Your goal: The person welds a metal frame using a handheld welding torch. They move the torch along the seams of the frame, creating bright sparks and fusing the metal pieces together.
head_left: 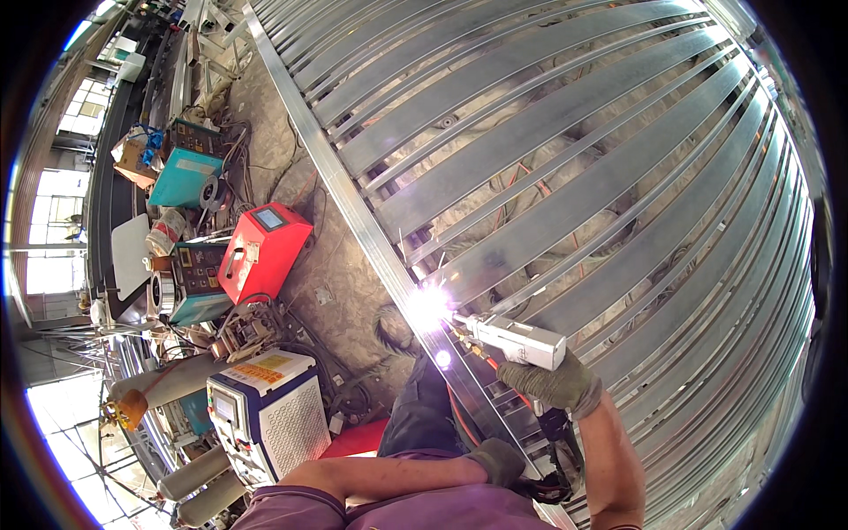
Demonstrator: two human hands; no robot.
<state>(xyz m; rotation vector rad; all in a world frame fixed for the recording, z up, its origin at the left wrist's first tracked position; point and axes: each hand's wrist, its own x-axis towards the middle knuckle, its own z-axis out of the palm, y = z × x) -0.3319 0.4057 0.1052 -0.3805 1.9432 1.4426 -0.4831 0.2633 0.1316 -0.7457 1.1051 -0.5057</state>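
Observation:
A silver box-bodied welding gun (519, 341) is gripped from below by my right hand (555, 385), which wears a grey-green work glove. At the gun's tip a white-violet glare (428, 305) burns on the long metal side bar (358, 212), where a flat slat (481, 265) meets it. The glare hides the joint itself. My left hand (496, 461), in a dark grey glove, lies across in front of my body beside the side bar. Its fingers are hidden, so whether it holds anything does not show. A hose and cables (558, 433) hang below the gun.
Broad and narrow slats fill the right side. On the floor to the left stand a red machine with a screen (269, 247), a white-and-blue cabinet (281, 415), teal machines (187, 172) and gas cylinders (190, 473). Cables (327, 353) trail across the floor between cabinet and frame.

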